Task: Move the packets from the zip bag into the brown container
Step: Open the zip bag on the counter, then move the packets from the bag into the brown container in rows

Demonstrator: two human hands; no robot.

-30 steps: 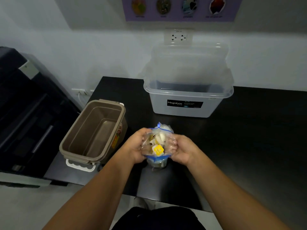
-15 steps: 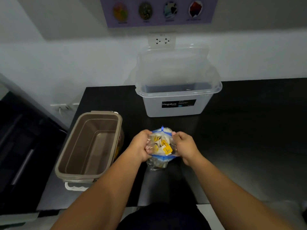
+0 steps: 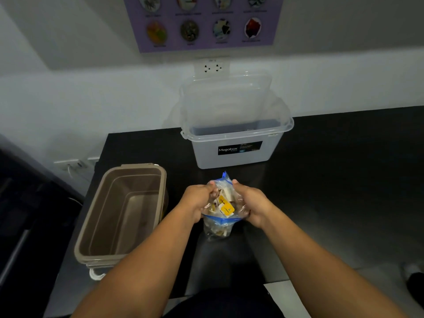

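A clear zip bag (image 3: 219, 228) with a blue seal stands on the black counter, its mouth pulled wide. My left hand (image 3: 199, 200) grips the bag's left rim and my right hand (image 3: 250, 203) grips its right rim. Inside lie several small packets (image 3: 226, 206), some yellow, some white. The brown container (image 3: 125, 210) sits lidless to the left of the bag, near the counter's left edge; nothing shows inside it.
A translucent Megabox bin (image 3: 234, 143) with its lid raised stands behind the bag against the wall. The black counter (image 3: 332, 180) stretches to the right. A dark cabinet (image 3: 27, 214) lies beyond the counter's left edge.
Both hands have spread the bag's mouth wider, and the packets show more plainly. The camera has tilted up, showing more of the wall and poster.
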